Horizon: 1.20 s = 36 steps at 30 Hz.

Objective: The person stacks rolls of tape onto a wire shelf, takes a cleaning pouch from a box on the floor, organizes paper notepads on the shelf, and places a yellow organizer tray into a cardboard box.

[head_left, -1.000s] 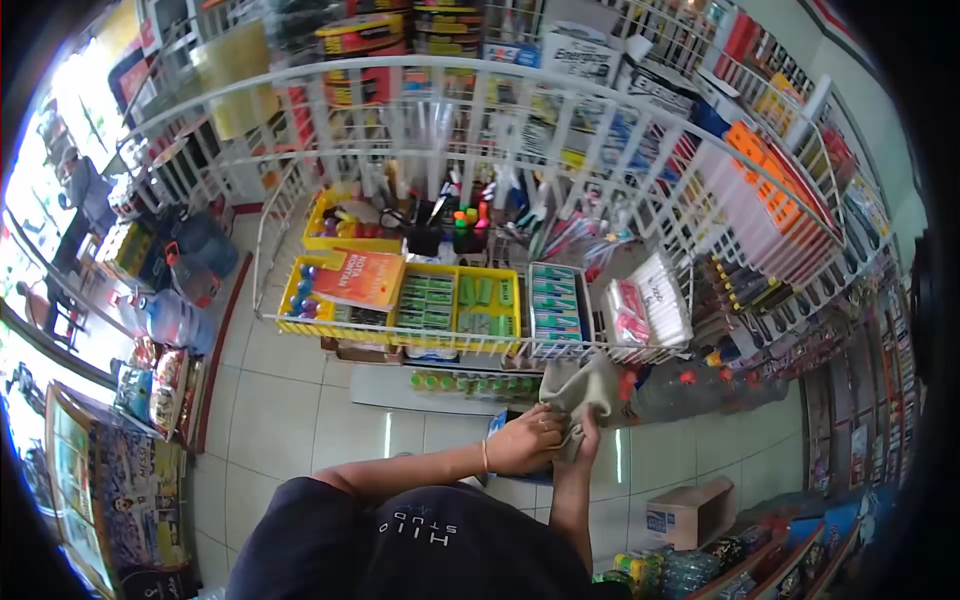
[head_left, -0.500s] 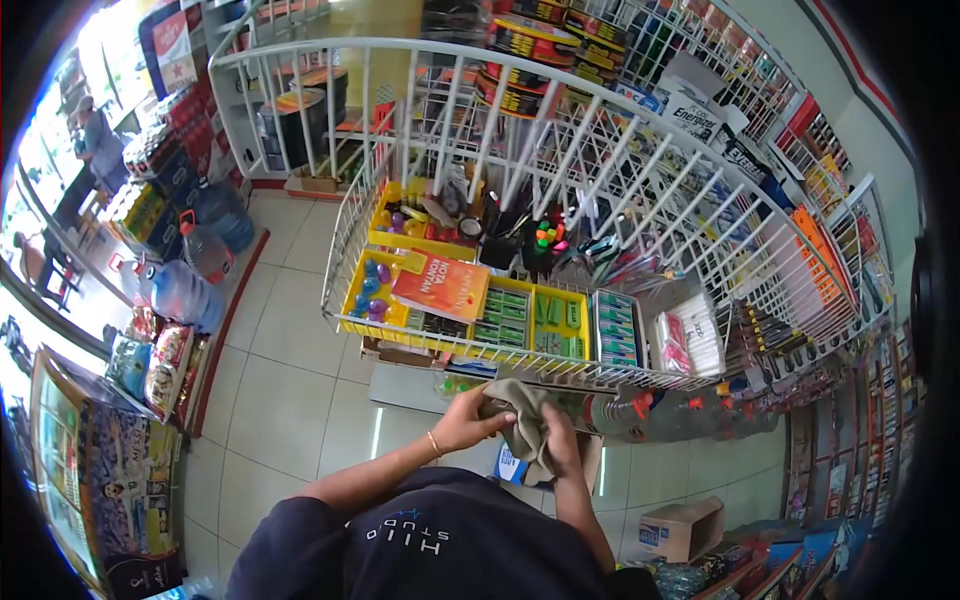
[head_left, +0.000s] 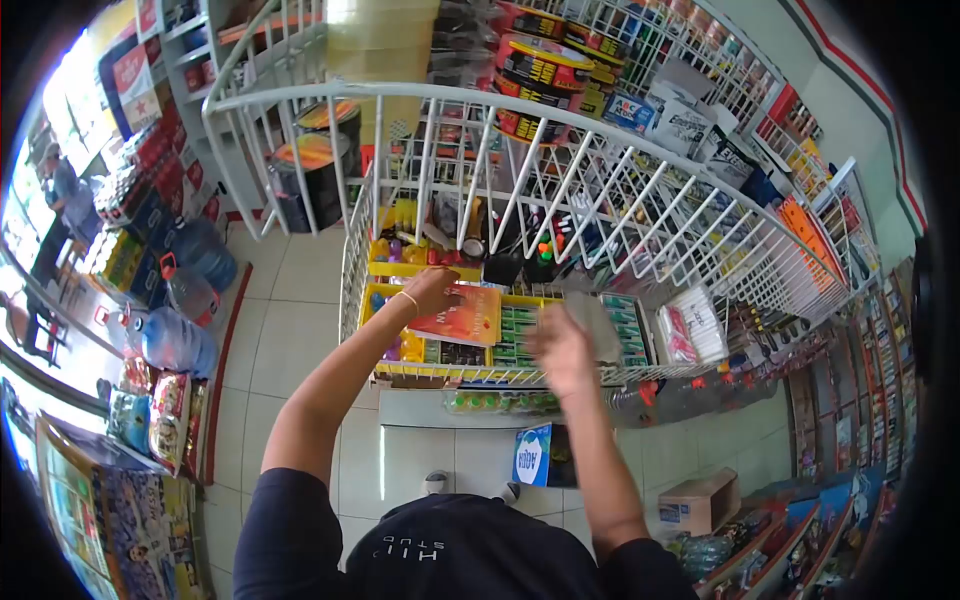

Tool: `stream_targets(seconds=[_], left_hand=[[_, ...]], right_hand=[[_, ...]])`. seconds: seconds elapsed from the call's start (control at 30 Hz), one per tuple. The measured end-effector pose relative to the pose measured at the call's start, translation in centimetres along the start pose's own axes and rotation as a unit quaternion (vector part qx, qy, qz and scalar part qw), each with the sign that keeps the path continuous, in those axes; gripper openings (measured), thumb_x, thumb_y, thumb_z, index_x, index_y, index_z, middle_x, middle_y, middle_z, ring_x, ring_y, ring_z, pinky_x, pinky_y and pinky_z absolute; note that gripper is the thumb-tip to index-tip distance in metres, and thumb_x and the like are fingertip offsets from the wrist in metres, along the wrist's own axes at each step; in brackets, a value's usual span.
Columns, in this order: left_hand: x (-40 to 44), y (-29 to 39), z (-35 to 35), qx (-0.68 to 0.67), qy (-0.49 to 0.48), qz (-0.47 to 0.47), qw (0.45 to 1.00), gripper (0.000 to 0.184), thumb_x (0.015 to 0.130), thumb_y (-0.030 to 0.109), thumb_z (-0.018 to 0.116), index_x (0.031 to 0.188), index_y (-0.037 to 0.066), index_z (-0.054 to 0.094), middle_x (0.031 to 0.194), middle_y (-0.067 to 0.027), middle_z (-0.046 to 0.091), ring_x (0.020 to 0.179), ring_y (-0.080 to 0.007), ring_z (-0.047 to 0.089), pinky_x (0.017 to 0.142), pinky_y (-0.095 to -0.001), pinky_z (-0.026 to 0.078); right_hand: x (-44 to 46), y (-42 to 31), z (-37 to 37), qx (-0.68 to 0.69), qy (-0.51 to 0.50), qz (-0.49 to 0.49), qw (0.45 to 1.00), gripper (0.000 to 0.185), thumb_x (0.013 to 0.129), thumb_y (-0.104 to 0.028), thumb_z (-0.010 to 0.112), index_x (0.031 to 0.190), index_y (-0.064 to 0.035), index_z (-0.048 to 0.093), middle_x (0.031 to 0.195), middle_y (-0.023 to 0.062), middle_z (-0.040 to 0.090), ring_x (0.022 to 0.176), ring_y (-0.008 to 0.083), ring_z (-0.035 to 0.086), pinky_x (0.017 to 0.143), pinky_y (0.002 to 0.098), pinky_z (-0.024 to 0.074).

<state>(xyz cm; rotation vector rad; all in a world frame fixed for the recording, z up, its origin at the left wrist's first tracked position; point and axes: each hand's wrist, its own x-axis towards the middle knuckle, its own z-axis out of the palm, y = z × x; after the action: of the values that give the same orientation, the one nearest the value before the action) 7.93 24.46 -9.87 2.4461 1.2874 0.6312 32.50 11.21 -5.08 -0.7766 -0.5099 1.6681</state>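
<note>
My left hand [head_left: 433, 292] is at the upper left part of an orange receipt book [head_left: 466, 318] marked "Nota Kontan", its fingers closed at the book's edge. The book lies on a yellow tray [head_left: 375, 312] in a white wire basket rack [head_left: 350, 265]. My right hand [head_left: 562, 350], blurred by motion, is over the front of the rack with a grey-green cloth [head_left: 594, 328] at its fingers. Beneath and around my right hand are small green boxes [head_left: 515, 328] and a white case of green packs [head_left: 626, 328]. Part of the book is hidden under my left hand.
White rack bars [head_left: 440, 90] arch over the goods. Plastic bottles [head_left: 690, 395] lie beneath the rack's right side. A blue Aqua box [head_left: 533, 457] and an open cardboard box [head_left: 700, 503] are on the tiled floor [head_left: 262, 345]. Water jugs [head_left: 178, 340] stand left.
My hands have parted from holding the cloth together near my chest. The left has reached forward to the receipt book; the right has carried the cloth forward over the rack.
</note>
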Motion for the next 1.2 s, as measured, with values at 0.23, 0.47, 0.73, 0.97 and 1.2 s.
stream_targets(seconds=[0.23,0.47,0.73,0.97,1.2], left_hand=[[4.7,-1.6,1.9,0.043,-0.204,-0.017,0.978,0.060,0.062,0.047,0.068,0.107,0.008,0.059,0.101,-0.0165,0.060,0.098,-0.0319,0.055,0.084,-0.0375,0.044],[5.3,-2.9,2.9,0.027,-0.254,-0.041,0.966,0.071,0.059,0.057,0.066,0.108,0.006,0.057,0.102,-0.0174,0.059,0.096,-0.0313,0.056,0.083,-0.0372,0.044],[5.7,-4.2,3.6,-0.006,-0.256,-0.027,0.966,0.072,0.061,0.058,0.065,0.101,-0.002,0.059,0.099,-0.0210,0.059,0.092,-0.0319,0.057,0.080,-0.0355,0.045],[6.2,-6.0,5.6,-0.071,-0.233,-0.038,0.969,0.056,0.063,0.047,0.071,0.102,0.007,0.060,0.087,-0.0182,0.062,0.085,-0.0266,0.059,0.077,-0.0362,0.046],[5.9,-4.0,3.4,-0.144,-0.216,-0.100,0.961,0.047,0.072,0.046,0.064,0.077,0.000,0.066,0.063,-0.0117,0.061,0.053,-0.0184,0.054,0.053,-0.0332,0.044]], right_hand=[[1.2,11.0,7.7,0.240,0.138,0.069,0.958,0.016,0.084,-0.016,0.054,0.096,-0.0064,0.050,0.091,0.0111,0.058,0.082,0.0247,0.059,0.074,0.0390,0.0492],[5.0,13.2,6.9,0.285,0.240,0.078,0.925,0.027,0.085,-0.022,0.054,0.108,-0.0145,0.043,0.095,0.0070,0.052,0.078,0.0226,0.056,0.074,0.0433,0.0496],[7.1,13.8,6.6,0.306,0.286,0.087,0.904,0.032,0.085,-0.025,0.054,0.113,-0.0167,0.041,0.097,0.0110,0.044,0.081,0.0189,0.051,0.080,0.0379,0.0457],[7.9,14.2,5.9,0.326,0.286,0.102,0.895,0.027,0.082,-0.024,0.060,0.105,-0.0172,0.046,0.095,0.0055,0.045,0.078,0.0157,0.050,0.073,0.0316,0.0434],[9.2,14.7,5.4,0.157,0.241,0.061,0.956,0.030,0.078,-0.024,0.065,0.104,-0.0195,0.050,0.091,-0.0015,0.052,0.078,0.0115,0.051,0.063,0.0283,0.0400]])
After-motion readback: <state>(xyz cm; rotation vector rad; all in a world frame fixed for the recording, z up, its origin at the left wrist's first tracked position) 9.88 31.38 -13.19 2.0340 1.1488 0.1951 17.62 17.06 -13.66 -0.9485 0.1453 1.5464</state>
